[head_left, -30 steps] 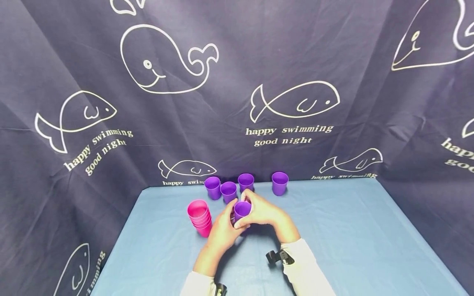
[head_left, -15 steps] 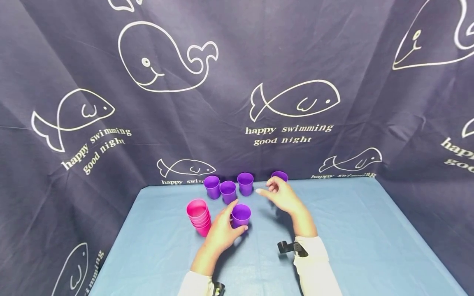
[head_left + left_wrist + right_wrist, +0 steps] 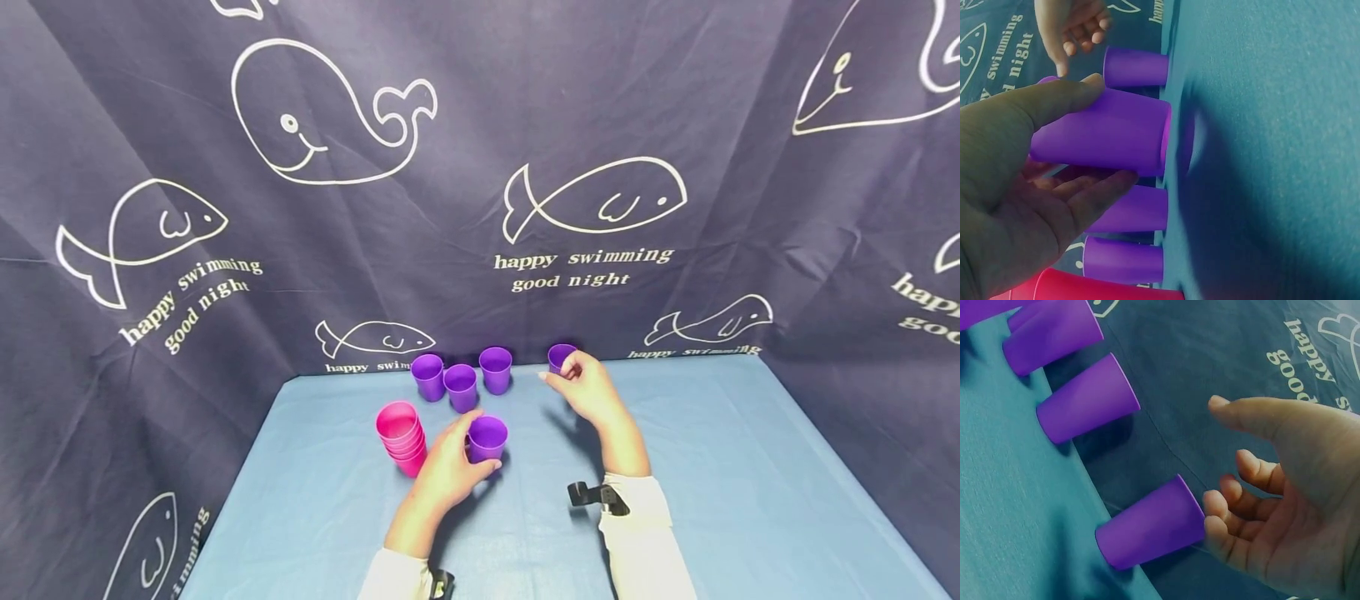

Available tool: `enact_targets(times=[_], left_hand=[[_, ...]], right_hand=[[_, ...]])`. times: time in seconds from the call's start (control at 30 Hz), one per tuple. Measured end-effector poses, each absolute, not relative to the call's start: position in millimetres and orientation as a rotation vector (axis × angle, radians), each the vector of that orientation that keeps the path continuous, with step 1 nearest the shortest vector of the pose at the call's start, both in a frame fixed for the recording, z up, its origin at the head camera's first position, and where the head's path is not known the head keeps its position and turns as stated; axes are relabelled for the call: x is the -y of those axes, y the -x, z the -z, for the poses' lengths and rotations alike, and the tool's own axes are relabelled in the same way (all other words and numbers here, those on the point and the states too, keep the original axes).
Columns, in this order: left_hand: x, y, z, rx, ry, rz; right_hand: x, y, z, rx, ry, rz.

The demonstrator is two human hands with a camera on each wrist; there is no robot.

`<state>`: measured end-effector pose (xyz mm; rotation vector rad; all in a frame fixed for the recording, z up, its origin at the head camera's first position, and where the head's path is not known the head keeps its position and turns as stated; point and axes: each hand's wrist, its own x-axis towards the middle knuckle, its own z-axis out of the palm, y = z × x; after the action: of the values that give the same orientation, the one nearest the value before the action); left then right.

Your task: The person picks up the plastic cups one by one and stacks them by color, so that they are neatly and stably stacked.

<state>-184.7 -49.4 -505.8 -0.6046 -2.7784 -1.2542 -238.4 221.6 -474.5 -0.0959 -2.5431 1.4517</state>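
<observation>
My left hand (image 3: 448,467) grips a purple cup (image 3: 488,439) by its side, thumb and fingers round it and its mouth up. The left wrist view shows this held cup (image 3: 1107,134) with its base just off the cloth. At the back right, my right hand (image 3: 592,390) hangs with loosely bent fingers beside a lone purple cup (image 3: 560,357) and holds nothing. In the right wrist view, fingertips (image 3: 1215,503) are close to the rim of that lone cup (image 3: 1150,525); I cannot tell whether they touch.
Three purple cups stand along the back: a left one (image 3: 428,377), a middle one (image 3: 461,388) and a right one (image 3: 496,371). Left of my left hand stands a stack of pink cups (image 3: 402,437). Blue cloth (image 3: 712,467) covers the table; a dark printed curtain (image 3: 450,233) hangs behind.
My right hand has let go of the held purple cup and moved right and back to the lone cup. The left hand has kept its hold, nearly in place.
</observation>
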Motion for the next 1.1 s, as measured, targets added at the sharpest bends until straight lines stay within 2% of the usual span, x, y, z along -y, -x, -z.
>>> enact_targets(times=[0.63,1.1], left_hand=[[50,184,508,2.82,0.666,1.208],[51,182,507,2.837,0.72,1.134]], right_hand=[[-232,250,493,2.43,0.386,-1.403],[-226,260,519,2.488,0.375,-1.542]])
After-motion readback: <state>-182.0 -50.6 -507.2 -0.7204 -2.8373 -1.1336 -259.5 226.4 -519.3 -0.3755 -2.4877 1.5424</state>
